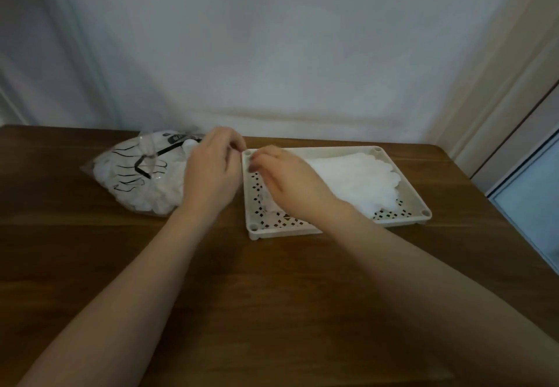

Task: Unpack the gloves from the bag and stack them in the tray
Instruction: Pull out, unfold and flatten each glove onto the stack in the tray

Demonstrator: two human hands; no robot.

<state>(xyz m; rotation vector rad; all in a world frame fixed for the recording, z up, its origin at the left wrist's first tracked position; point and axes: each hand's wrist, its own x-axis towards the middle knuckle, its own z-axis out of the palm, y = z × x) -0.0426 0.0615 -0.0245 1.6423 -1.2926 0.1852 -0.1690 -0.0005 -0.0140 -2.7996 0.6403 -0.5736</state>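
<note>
A clear plastic bag [136,175] with black print lies on the left of the wooden table, full of white gloves. To its right stands a cream perforated tray [402,181] with a flat stack of white gloves [357,181], fingers pointing right. My left hand [211,172] is at the bag's right end, its fingers curled toward the thumb near the tray's far left corner; what they pinch is hidden. My right hand [287,181] hovers palm down over the tray's left part, above the glove cuffs, with fingers loosely bent and nothing seen in them.
The brown wooden table [272,296] runs to a white wall behind. Its right edge slopes off near a pale door frame [496,99] and a glass panel [532,199]. Both forearms cross the table's front half.
</note>
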